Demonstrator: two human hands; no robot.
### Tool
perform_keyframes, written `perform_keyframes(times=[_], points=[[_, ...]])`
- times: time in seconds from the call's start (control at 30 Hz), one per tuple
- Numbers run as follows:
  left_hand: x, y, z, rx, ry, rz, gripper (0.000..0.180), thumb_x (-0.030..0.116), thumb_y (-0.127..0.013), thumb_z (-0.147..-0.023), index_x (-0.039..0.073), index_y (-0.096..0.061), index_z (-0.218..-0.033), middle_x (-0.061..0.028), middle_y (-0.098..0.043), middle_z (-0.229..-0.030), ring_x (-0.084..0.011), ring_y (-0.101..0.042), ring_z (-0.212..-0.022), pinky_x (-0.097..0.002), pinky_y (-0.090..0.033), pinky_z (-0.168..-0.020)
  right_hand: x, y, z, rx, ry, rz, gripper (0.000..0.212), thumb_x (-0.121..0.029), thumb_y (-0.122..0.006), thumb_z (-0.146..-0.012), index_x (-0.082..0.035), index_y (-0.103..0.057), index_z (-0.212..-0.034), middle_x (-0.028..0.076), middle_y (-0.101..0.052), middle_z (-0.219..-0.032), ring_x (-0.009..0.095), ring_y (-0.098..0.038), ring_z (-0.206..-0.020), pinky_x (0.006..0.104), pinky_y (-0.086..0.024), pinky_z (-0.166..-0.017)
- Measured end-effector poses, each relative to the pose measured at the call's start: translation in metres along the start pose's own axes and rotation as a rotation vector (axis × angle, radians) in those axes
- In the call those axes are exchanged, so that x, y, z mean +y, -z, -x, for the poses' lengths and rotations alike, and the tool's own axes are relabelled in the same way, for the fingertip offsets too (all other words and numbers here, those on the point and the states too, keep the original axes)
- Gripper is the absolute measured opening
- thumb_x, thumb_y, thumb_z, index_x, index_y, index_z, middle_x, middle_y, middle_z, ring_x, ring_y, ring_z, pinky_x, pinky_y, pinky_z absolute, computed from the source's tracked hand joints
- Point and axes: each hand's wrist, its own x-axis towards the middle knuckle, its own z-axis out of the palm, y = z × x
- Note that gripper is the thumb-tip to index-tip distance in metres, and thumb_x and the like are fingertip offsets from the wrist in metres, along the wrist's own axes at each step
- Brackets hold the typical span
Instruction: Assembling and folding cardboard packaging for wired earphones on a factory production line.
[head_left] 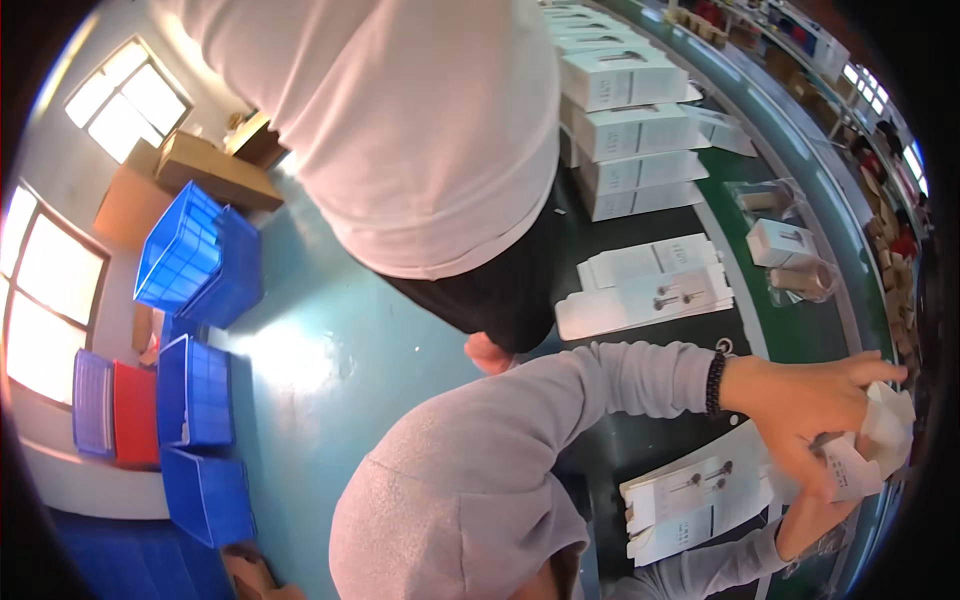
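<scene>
Your left hand (815, 405) has its fingers closed around a small white carton (852, 468), out at the right over the bench. Your right hand (818, 515) is right up against it, but its fingers are hidden, so can't tell if they're gripping. Looks like thin card, so I'd guess light, kinda springy, easy to crease; pinch the folded edges, not mid-panel. Flattened cartons (690, 495) lie just beside it on the dark bench (650, 228). Further out: a white-shirted co-worker (430, 130), then blue bins (195, 395) across the shiny floor (310, 440).
</scene>
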Motion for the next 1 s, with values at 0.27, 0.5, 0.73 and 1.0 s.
perform_keyframes(times=[0.27, 0.5, 0.73, 1.0], points=[[0.018, -0.030, -0.029, 0.104, -0.065, 0.059, 0.021, 0.029, -0.055, -0.080, 0.009, -0.062, -0.075, -0.0055, -0.060, -0.092, -0.0307, -0.049, -0.087, -0.0432, -0.035, -0.080, -0.008, 0.003, -0.008, 0.251, 0.263, -0.164, 0.073, -0.036, -0.058, -0.086, 0.006, -0.023, -0.135, 0.021, -0.050, -0.119, 0.027, -0.055, -0.104, 0.0355, -0.047, -0.087], [0.053, -0.024, -0.021, 0.308, -0.230, -0.139, 0.010, 0.014, -0.055, -0.070, 0.013, -0.051, -0.062, 0.0024, -0.058, -0.080, -0.0203, -0.050, -0.064, -0.0379, -0.028, -0.062, -0.037, -0.020, 0.013, 0.157, 0.326, -0.398, 0.044, -0.029, -0.028, -0.100, 0.001, -0.033, -0.131, 0.016, -0.049, -0.117, 0.022, -0.051, -0.102, 0.0355, -0.041, -0.088], [0.067, -0.009, -0.028, 0.255, -0.251, -0.330, 0.006, 0.014, -0.057, -0.069, 0.017, -0.055, -0.065, 0.0081, -0.056, -0.074, -0.0161, -0.051, -0.058, -0.0357, -0.024, -0.060, -0.030, -0.017, 0.018, 0.237, 0.065, -0.374, 0.048, -0.032, -0.038, -0.096, 0.005, -0.040, -0.126, 0.019, -0.050, -0.119, 0.024, -0.051, -0.105, 0.0368, -0.041, -0.090], [0.092, 0.006, -0.025, 0.310, -0.126, -0.427, 0.016, 0.025, -0.062, -0.071, 0.019, -0.060, -0.086, 0.0002, -0.041, -0.061, -0.0169, -0.045, -0.056, -0.0347, -0.030, -0.060, -0.071, -0.033, 0.026, 0.176, -0.175, -0.588, 0.075, -0.053, -0.037, -0.088, 0.006, -0.026, -0.132, 0.022, -0.037, -0.132, 0.030, -0.041, -0.120, 0.0425, -0.032, -0.099]])
